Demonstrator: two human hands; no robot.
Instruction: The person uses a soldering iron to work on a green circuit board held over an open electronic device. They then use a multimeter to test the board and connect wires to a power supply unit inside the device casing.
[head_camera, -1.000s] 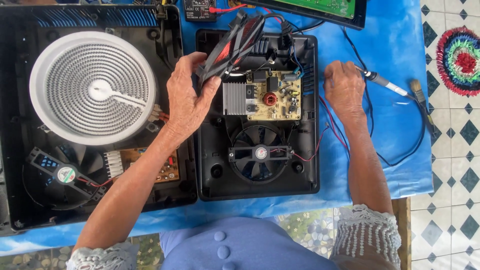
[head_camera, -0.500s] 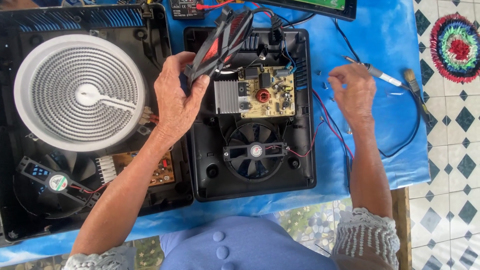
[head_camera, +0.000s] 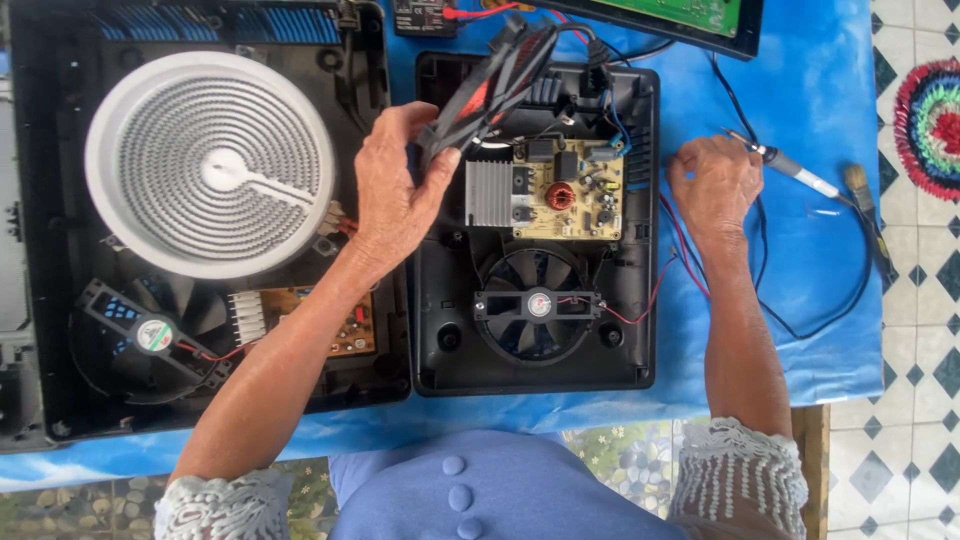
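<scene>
My left hand (head_camera: 395, 195) grips a black round coil disc (head_camera: 490, 80) and holds it tilted up on edge over the top left of an open black cooker base (head_camera: 640, 372). Inside that base lie a tan circuit board (head_camera: 575, 195) with a silver heat sink and a black fan (head_camera: 537, 302) with red wires. My right hand (head_camera: 715, 185) rests on the blue cloth (head_camera: 810, 70) just right of the base, fingers curled. It touches the near end of a soldering iron (head_camera: 798, 175). Whether it holds anything is hidden.
A second open cooker on the left carries a white spiral heating plate (head_camera: 210, 165) and a loose fan (head_camera: 150, 335). A green board (head_camera: 690, 12) lies at the top edge. A small brush (head_camera: 862, 190) and a black cable lie at the right. A colourful round mat (head_camera: 928, 100) is on the tiled floor.
My right hand went from lying flat on the cloth to curled fingers beside the soldering iron. My left hand keeps the coil disc raised. The view shifted slightly.
</scene>
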